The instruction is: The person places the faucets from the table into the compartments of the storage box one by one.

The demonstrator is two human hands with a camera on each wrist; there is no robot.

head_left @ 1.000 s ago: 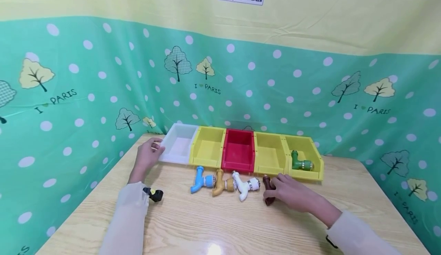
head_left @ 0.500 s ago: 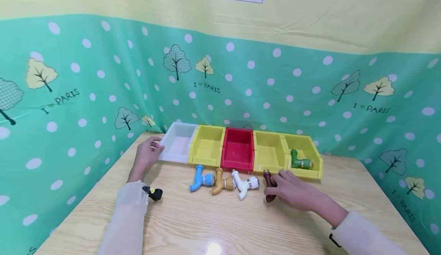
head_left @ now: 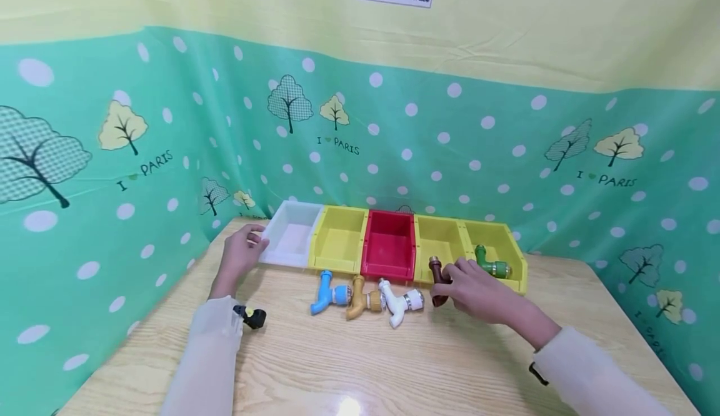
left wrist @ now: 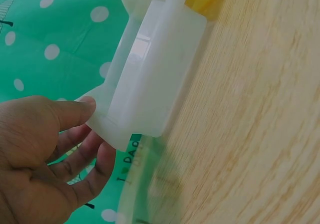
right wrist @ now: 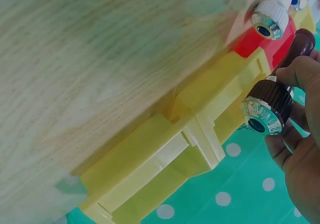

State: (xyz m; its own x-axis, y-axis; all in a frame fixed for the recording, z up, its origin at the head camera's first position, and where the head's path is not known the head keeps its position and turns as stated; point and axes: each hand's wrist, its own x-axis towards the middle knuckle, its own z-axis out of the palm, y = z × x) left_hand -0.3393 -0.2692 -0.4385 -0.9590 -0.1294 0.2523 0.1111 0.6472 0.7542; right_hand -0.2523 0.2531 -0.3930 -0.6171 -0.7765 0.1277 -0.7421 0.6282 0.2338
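One brown tap point(head_left: 437, 272) is clamped between thumb and fingers of my right grip point(head_left: 475, 291), off the counter point(head_left: 337, 360) by the near edge of a yellow bin point(head_left: 441, 246); my forearm point(head_left: 587, 372) slants in from near right. At left, my left grip point(head_left: 240, 255) pinches the white bin point(head_left: 292, 236).

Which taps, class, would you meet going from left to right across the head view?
Sky-blue bent plastic tap, tan bent plastic tap, white bent plastic tap, dark-brown tubular plastic tap, green silver-ringed plastic tap.
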